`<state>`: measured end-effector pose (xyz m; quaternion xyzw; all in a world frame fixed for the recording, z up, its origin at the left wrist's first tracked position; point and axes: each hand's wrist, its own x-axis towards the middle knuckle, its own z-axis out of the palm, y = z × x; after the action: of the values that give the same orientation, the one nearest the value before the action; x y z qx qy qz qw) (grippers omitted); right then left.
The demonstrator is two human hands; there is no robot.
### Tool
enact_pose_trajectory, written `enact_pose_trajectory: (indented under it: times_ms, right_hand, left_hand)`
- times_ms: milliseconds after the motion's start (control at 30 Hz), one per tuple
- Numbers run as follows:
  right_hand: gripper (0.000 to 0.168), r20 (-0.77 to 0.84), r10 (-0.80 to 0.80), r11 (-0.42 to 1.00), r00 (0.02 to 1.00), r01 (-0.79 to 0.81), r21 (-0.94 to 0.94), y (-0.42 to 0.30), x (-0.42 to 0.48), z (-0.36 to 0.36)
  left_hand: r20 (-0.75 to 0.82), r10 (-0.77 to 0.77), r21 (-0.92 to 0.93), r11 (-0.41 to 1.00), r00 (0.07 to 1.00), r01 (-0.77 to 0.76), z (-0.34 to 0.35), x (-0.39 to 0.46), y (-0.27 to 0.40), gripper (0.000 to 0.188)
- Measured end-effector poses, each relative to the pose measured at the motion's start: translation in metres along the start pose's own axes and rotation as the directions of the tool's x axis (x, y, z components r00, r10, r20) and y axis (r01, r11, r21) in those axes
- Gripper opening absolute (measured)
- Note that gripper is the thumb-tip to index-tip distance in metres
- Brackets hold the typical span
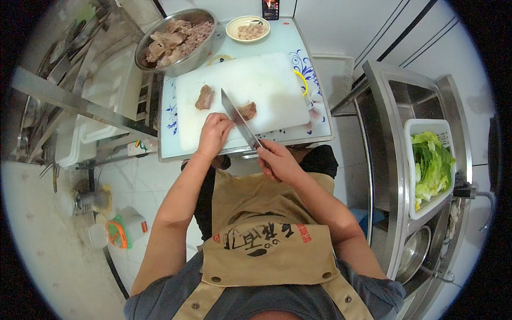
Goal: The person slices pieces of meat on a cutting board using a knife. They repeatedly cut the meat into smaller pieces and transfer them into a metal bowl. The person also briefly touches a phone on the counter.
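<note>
My right hand (280, 160) grips the handle of a broad-bladed kitchen knife (239, 119). Its blade slants away from me to the left over a white cutting board (272, 84). Just right of the blade lies a piece of cooked meat (249, 111), partly hidden by the knife. My left hand (216, 130) rests over the near part of the board, its fingers curled and their tips close to the blade's left side. Whether anything is under those fingertips cannot be seen. A second piece of meat (205, 97) lies farther left on the board.
Behind the board, a steel bowl (176, 44) of diced and larger meat pieces stands near a small dish (248, 29) of pale bits. The patterned table (168, 140) carries them. Right is a steel sink (382, 160) with a white basket (430, 170) of lettuce; left, a metal rack (84, 104).
</note>
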<state>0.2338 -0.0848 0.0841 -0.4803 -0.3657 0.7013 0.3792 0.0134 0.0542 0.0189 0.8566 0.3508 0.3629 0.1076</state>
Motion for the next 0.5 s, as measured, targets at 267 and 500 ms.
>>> enact_pose_trajectory:
  times_ms: [267, 500]
  right_hand:
    - [0.044, -0.039, -0.198, 0.941, 0.979, 0.179, -0.287, 0.017, 0.002, -0.009]
    - [0.046, -0.039, -0.091, 0.966, 0.995, 0.079, -0.246, -0.007, -0.008, -0.009]
  left_hand:
    - [0.006, -0.033, 0.022, 0.999, 0.999, 0.033, 0.005, 0.003, 0.009, 0.01]
    - [0.071, -0.137, -0.081, 0.987, 0.988, 0.142, 0.001, 0.004, 0.004, 0.013]
